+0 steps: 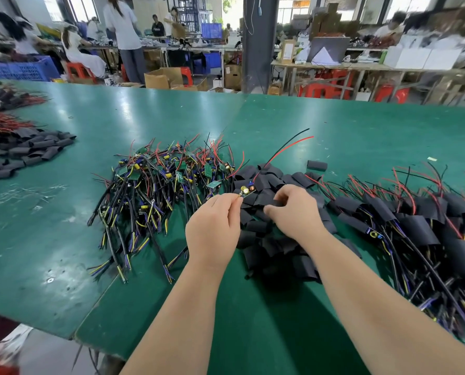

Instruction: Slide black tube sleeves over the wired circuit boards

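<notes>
Bare left grip (212, 226); bare right grip (293, 209)

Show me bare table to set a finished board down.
Bare table left of the unsleeved board pile, and beyond every pile toward the far edge. Crowded: the sleeve heap at centre, the sleeved boards at right.

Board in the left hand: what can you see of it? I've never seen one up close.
The board is a small, narrow, yellowish-green strip carrying a round yellow part and a blue-and-orange part. Red and black wires rise from its far end, up and to the right. The left hand pinches its near end with the fingers, holding it tilted and still bare above the pile of black sleeves.
</notes>
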Motion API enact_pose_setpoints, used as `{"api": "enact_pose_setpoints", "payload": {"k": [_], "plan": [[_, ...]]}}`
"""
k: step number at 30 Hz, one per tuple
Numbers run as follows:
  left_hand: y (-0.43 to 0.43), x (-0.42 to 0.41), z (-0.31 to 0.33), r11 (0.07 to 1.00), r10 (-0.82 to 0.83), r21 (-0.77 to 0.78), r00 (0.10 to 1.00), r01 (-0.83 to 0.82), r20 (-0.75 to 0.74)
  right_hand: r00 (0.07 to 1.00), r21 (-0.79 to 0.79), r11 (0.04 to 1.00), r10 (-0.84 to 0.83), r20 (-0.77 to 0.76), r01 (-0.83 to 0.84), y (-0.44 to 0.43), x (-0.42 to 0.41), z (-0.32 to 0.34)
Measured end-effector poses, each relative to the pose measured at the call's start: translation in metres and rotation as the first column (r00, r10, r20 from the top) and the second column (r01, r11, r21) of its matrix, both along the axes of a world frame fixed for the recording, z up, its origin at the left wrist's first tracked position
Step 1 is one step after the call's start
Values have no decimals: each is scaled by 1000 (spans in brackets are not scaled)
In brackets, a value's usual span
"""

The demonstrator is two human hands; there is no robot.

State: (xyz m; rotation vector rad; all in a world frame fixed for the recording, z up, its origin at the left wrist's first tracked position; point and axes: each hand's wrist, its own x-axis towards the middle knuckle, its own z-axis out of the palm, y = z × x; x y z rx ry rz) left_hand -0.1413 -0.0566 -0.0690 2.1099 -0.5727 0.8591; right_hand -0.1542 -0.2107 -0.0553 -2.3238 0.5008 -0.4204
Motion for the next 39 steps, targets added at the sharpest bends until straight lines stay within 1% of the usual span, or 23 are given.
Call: {"api": "enact_pose_setpoints", "payload": {"k": [2, 4, 7, 9, 10, 12, 14, 15, 17, 21, 23, 26, 28, 31, 33, 36, 39], "plan": [[1, 0, 0, 1000, 2, 1, 1000, -2, -13, 999, -48, 999, 17, -42, -19, -8, -5, 0], [1, -1, 1, 1000, -1, 1, 1000, 1, -12, 990, -125, 986, 96, -108, -109, -9, -8, 0], [1, -2, 0, 1000, -10, -6, 1000, 10, -22, 965, -197, 951, 208, -158, -238, -5, -7, -3], [1, -2, 0, 1000, -7, -15, 1000, 7, -29, 960, -257, 933, 203, -194, -250, -2, -3, -5], [1, -3, 0, 1000, -2, -18, 999, 1, -36, 969, -294, 930, 174, -174, -219, -2, -1, -6], [1, -3, 0, 1000, 10, -20, 999, -11, -47, 996, -353, 932, 71, -51, -84, -2, 3, -9], [2, -3, 0, 1000, 21, -19, 998, -22, -52, 997, -372, 927, -26, 76, 53, -3, 11, -11], [2, -3, -1, 1000, 23, -19, 998, -24, -54, 994, -363, 928, -56, 96, 87, -4, 16, -11], [2, -3, -2, 1000, 18, -21, 999, -19, -49, 997, -339, 938, -66, 33, 73, -9, 27, -10], [1, 1, -5, 1000, 6, -4, 997, -6, -79, 985, -356, 931, 20, -169, -80, -16, 53, -5], [1, 1, -5, 1000, 10, -5, 995, -11, -100, 964, -336, 928, 76, -255, -162, -9, 65, -2], [2, 1, -7, 1000, 13, -18, 995, -15, -103, 904, -309, 907, 148, -401, -285, 3, 74, -6], [3, 3, -8, 999, 18, -25, 994, -20, -106, 881, -305, 900, 154, -447, -312, 7, 76, -8], [3, 6, -9, 999, 24, -35, 994, -28, -105, 919, -395, 877, 116, -378, -273, 9, 76, -5], [2, 7, -9, 999, 18, -40, 994, -23, -107, 934, -405, 875, 131, -331, -266, 6, 73, -2], [3, 7, -9, 998, 3, -65, 995, -9, -95, 970, -275, 939, 161, -183, -207, -2, 62, 9], [3, 7, -8, 996, 1, -87, 997, -8, -78, 994, -170, 980, 107, -14, -108, -10, 44, 25]]}}
